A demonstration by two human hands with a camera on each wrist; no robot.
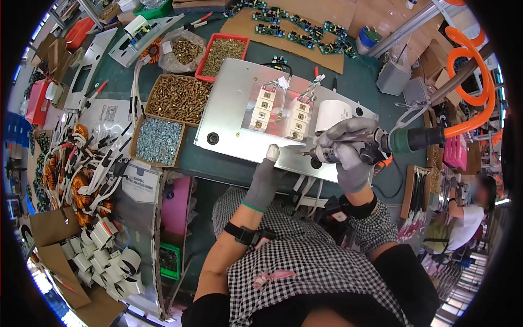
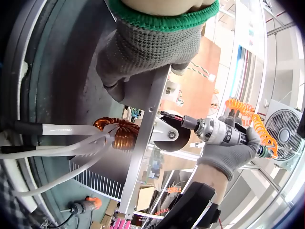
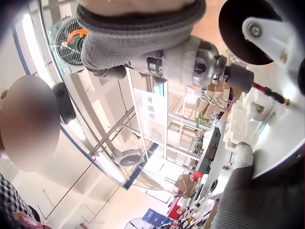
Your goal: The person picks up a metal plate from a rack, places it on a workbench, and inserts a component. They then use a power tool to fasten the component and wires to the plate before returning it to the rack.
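The power driver [image 2: 221, 132] was above the near side of the pale metal panel [image 1: 229, 106], its bit pointing at it; whether they touched, I could not tell. The right hand [image 1: 351, 169] had its gloved fingers curled round the driver's body, while the left hand [image 1: 264, 182] pinched the panel's near edge, thumb on top and fingers beneath. On the panel stood two white blocks [image 1: 263, 109] and a white cylinder [image 1: 331, 115]. Left of it, one cardboard box [image 1: 151, 95] was heaped with brass-coloured screws and an adjoining carton [image 1: 180, 148] held silvery fasteners. Beyond these, a red tray [image 1: 205, 57] and a clear bag [image 1: 168, 61] contained small brass-coloured pieces. At lower left, white tubular parts [image 1: 101, 256] filled an open box [image 1: 60, 272].
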